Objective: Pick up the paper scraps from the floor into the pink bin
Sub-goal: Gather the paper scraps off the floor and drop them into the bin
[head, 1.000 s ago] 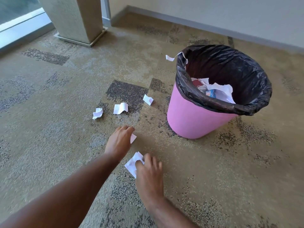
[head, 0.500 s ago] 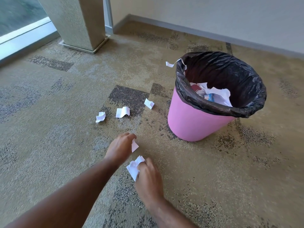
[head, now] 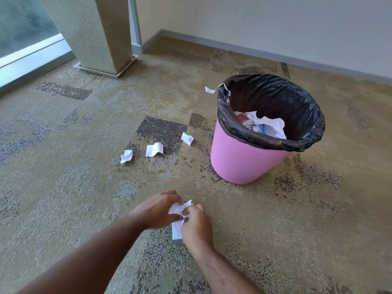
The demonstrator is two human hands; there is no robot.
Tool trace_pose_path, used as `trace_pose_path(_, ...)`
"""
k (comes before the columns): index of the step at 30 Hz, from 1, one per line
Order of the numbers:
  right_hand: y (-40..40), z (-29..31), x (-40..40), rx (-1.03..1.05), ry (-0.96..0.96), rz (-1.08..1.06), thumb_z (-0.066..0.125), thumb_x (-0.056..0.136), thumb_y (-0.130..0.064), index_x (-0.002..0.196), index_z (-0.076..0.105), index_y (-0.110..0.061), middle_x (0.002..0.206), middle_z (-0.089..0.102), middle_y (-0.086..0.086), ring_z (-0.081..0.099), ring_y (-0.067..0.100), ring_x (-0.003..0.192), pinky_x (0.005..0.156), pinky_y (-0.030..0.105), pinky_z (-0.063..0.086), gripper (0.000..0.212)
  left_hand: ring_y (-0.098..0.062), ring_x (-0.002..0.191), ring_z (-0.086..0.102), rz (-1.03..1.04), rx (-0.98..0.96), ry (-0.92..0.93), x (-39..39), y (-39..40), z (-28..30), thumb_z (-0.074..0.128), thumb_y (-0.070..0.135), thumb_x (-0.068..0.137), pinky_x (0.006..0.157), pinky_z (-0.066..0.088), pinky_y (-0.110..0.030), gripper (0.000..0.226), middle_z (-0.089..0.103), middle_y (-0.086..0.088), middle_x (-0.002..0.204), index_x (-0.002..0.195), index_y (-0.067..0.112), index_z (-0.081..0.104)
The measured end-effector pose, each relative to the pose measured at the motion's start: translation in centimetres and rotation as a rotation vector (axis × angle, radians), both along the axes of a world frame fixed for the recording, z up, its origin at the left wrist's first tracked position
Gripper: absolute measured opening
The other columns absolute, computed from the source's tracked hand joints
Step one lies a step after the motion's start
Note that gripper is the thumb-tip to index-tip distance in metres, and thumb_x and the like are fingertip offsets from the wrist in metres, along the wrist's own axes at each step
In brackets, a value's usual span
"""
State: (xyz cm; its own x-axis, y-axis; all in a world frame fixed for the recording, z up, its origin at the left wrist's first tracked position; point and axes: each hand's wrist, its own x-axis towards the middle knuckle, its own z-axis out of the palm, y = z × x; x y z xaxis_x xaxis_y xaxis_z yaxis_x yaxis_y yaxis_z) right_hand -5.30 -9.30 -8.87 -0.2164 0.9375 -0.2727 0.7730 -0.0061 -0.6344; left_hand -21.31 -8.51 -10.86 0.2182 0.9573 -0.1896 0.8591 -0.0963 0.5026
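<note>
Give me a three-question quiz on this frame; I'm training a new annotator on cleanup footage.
1. True or false: the pink bin has a black liner.
2. How many loose scraps lie on the carpet left of the bin, apart from the hands? A) one B) three C) six
3. What do the left hand and right hand hold between them?

Key
1. True.
2. B: left scrap, middle scrap, right scrap.
3. White paper scraps, gathered together.

Bright, soft daylight enters from the window (head: 25,35) at upper left, shadows stay faint, and wide-angle distortion bends the edges.
</note>
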Motion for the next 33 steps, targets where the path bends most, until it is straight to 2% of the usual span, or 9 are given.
trace_pose_path(4, 0.3, 0.7, 0.5, 0.049, -0.023, -0.013, 0.052, 0.091, 0.004, 0.101, 0.067, -0.022, 0.114, 0.062, -0.009, 0.057, 0.007, 0.088, 0.065, 0.015, 0.041, 0.032, -0.005, 0.084, 0.058, 0.022, 0.079, 0.028, 0.5, 0.4, 0.6, 0.064, 0.032, 0.095, 0.074, 0.046, -0.02, 0.014, 0.065, 0.008, 0.108, 0.106, 0.023, 0.067)
trace_pose_path(10, 2.5, 4.3, 1.4, 0.252, 0.051, -0.048, 0.052, 0.085, 0.003, 0.103, 0.068, -0.016, 0.108, 0.061, -0.005, 0.063, 0.017, 0.093, 0.077, 0.029, 0.047, 0.031, -0.014, 0.081, 0.065, 0.234, 0.339, -0.011, 0.5, 3.4, 4.4, 0.065, 0.027, 0.093, 0.07, 0.054, -0.033, 0.01, 0.066, 0.008, 0.101, 0.101, 0.022, 0.069)
trace_pose_path(15, 5.8, 10.2, 1.2, 0.588, 0.246, -0.215, 0.056, 0.078, 0.0, 0.087, 0.067, -0.016, 0.093, 0.061, -0.003, 0.061, 0.021, 0.082, 0.07, 0.036, 0.048, 0.022, -0.015, 0.08, 0.062, 0.409, 0.709, -0.169, 2.2, 7.4, 12.0, 0.071, 0.019, 0.089, 0.069, 0.047, -0.026, 0.014, 0.066, 0.005, 0.102, 0.102, 0.017, 0.069)
trace_pose_path(17, 7.2, 13.2, 1.5, 0.698, 0.347, -0.271, 0.058, 0.078, 0.001, 0.084, 0.066, -0.015, 0.091, 0.06, -0.004, 0.059, 0.017, 0.08, 0.07, 0.028, 0.046, 0.019, -0.013, 0.083, 0.062, 0.455, 0.829, -0.256, 3.6, 8.8, 15.4, 0.071, 0.017, 0.089, 0.071, 0.048, -0.023, 0.013, 0.066, 0.005, 0.105, 0.102, 0.016, 0.068)
trace_pose_path(20, 9.3, 17.2, 2.5, 0.831, 0.438, -0.319, 0.057, 0.076, 0.004, 0.082, 0.066, -0.011, 0.089, 0.06, -0.003, 0.055, 0.012, 0.081, 0.071, 0.008, 0.037, 0.018, -0.008, 0.086, 0.059, 0.472, 0.956, -0.405, 5.6, 10.5, 19.8, 0.069, 0.014, 0.091, 0.069, 0.041, -0.005, 0.012, 0.065, 0.003, 0.104, 0.103, 0.01, 0.068)
trace_pose_path(23, 10.7, 20.4, 4.1, 0.913, 0.458, -0.33, 0.055, 0.077, 0.006, 0.084, 0.067, -0.01, 0.093, 0.061, -0.001, 0.053, 0.008, 0.081, 0.071, 0.004, 0.035, 0.021, -0.001, 0.086, 0.053, 0.453, 1.063, -0.434, 7.4, 12.1, 23.0, 0.069, 0.015, 0.092, 0.068, 0.038, -0.001, 0.012, 0.062, 0.005, 0.101, 0.103, 0.01, 0.068)
trace_pose_path(26, 12.3, 22.3, 6.0, 0.949, 0.404, -0.328, 0.053, 0.081, 0.007, 0.09, 0.068, -0.009, 0.099, 0.061, 0.0, 0.056, 0.012, 0.087, 0.071, 0.008, 0.035, 0.024, -0.001, 0.085, 0.052, 0.414, 1.046, -0.438, 9.0, 14.0, 25.0, 0.069, 0.015, 0.091, 0.068, 0.036, -0.001, 0.013, 0.064, 0.004, 0.103, 0.103, 0.012, 0.069)
trace_pose_path(28, 13.5, 22.8, 7.3, 0.935, 0.348, -0.335, 0.052, 0.085, 0.007, 0.097, 0.069, -0.008, 0.104, 0.061, 0.001, 0.058, 0.017, 0.093, 0.071, 0.011, 0.032, 0.026, -0.007, 0.09, 0.057, 0.387, 0.94, -0.423, 9.8, 15.4, 25.5, 0.067, 0.017, 0.091, 0.071, 0.037, -0.006, 0.016, 0.064, 0.003, 0.11, 0.107, 0.016, 0.068)
trace_pose_path(33, 15.3, 21.8, 10.2, 0.779, 0.231, -0.329, 0.045, 0.095, 0.005, 0.123, 0.066, -0.009, 0.127, 0.06, 0.004, 0.054, 0.015, 0.115, 0.087, 0.009, 0.029, 0.038, -0.015, 0.121, 0.055, 0.201, 0.601, -0.447, 11.6, 16.4, 25.0, 0.059, 0.016, 0.096, 0.104, 0.046, -0.037, 0.042, 0.059, 0.002, 0.133, 0.137, 0.027, 0.05)
